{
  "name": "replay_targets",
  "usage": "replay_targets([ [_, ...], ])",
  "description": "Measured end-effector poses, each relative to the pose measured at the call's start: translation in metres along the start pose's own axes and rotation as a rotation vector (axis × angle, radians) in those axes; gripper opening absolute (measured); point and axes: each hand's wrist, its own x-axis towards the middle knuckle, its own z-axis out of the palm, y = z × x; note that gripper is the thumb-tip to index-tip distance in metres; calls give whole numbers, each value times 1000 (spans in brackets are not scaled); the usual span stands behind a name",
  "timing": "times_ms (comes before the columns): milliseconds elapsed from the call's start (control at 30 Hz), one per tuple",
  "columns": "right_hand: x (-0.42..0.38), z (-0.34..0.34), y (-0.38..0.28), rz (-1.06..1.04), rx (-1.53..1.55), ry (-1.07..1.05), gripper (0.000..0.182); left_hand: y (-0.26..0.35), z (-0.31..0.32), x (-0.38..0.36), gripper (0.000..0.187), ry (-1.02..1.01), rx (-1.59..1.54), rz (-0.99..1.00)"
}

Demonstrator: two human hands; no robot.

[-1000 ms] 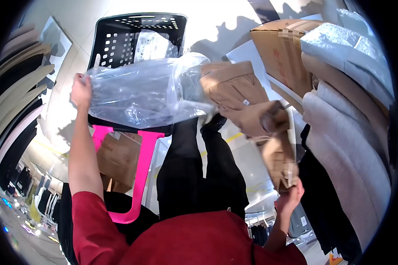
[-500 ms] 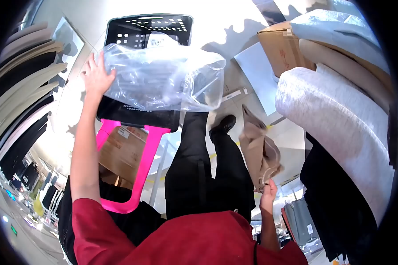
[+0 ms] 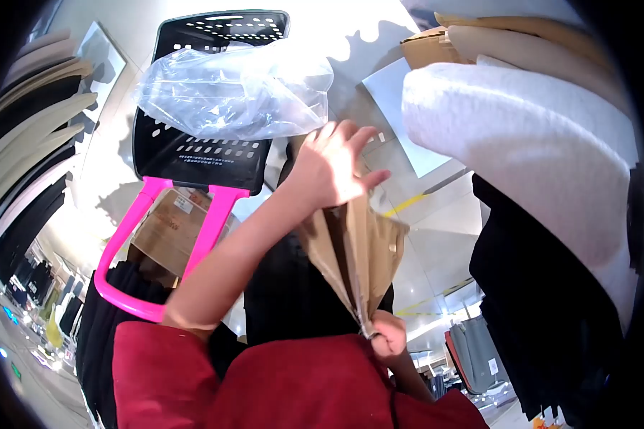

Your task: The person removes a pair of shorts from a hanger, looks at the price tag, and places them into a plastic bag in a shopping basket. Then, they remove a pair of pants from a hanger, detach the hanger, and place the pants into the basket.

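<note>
A tan garment point(image 3: 379, 243) with a small button hangs in front of my body, its folds forming a dark gap down the middle. At its lower end, my right hand point(image 3: 388, 334) is closed around the gathered edge. My left hand point(image 3: 333, 168) is over the garment's upper end, open, with fingers and thumb spread apart. Just beyond the left hand, a clear plastic bag point(image 3: 229, 93) lies across a black basket point(image 3: 200, 161) that has a bright pink handle point(image 3: 111, 247).
A cardboard box point(image 3: 168, 232) stands below the basket. Clothes on hangers point(image 3: 36, 154) line the left side. Close on the right hang a pale grey garment point(image 3: 508, 136) and black clothes point(image 3: 544, 307). Another cardboard box point(image 3: 429, 50) is at upper right.
My left hand has left the plastic bag and come right and down to the tan garment. My right hand has brought the garment leftward in front of me. The view has shifted slightly.
</note>
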Motion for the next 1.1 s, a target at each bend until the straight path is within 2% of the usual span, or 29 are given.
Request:
replay_targets([
  [67, -8, 2, -1, -95, 18, -25, 8, -27, 39, -26, 78, -342, 53, -288],
  [133, -20, -2, -5, 37, 137, 13, 9, -47, 64, -61, 93, -746, -311, -416],
  [200, -34, -8, 0, 139, 188, -57, 7, -39, 84, -106, 96, -834, -444, -429],
  [267, -47, -1, 12, 175, 202, -193, 8, -29, 98, -143, 97, -886, -411, -434],
  [300, -44, 4, 14, 2, 164, -316, 15, -27, 105, -160, 103, -854, -483, -440],
  [333, -43, 12, 9, 16, 66, -573, 17, -28, 116, -169, 110, -863, -728, -659],
  [400, -38, 36, 8, 39, 109, -781, 14, -4, 111, -156, 109, -716, -995, -809],
  [467, -10, 55, 8, 30, 87, -946, 14, 17, 128, -150, 93, -878, -491, -619],
  [500, 7, 58, 10, 18, 75, -1026, 15, 23, 147, -165, 67, -766, -436, -505],
  [533, 22, 54, 13, 16, 153, -989, 14, 29, 155, -172, 53, -725, -417, -485],
  [600, 56, 40, 24, 10, 306, -911, 14, 33, 161, -194, 51, -786, -358, -435],
  [667, 87, -8, 56, 261, 252, -653, 10, 24, 161, -216, 51, -936, -296, -403],
  [733, 145, -46, 118, 267, 310, -51, 8, 22, 141, -214, 42, -772, -397, -417],
  [767, 173, -65, 162, 289, 304, 211, 11, 20, 136, -208, 41, -799, -411, -421],
  [800, 206, -89, 229, 348, 28, 333, 13, 16, 135, -201, 39, -821, -424, -424],
  [833, 237, -104, 287, 232, -262, 351, 14, 10, 138, -197, 38, -836, -449, -418],
  [867, 265, -116, 346, 132, -538, 263, 18, 5, 144, -194, 37, -854, -475, -408],
  [933, 299, -136, 438, 21, -961, -40, 33, -5, 160, -199, 34, -916, -552, -397],
  [1033, 344, -127, 515, -34, -1273, -222, 46, -25, 169, -190, 33, -970, -629, -481],
  [1100, 375, -112, 551, -59, -1331, -218, 49, -39, 175, -182, 38, -1038, -720, -553],
])
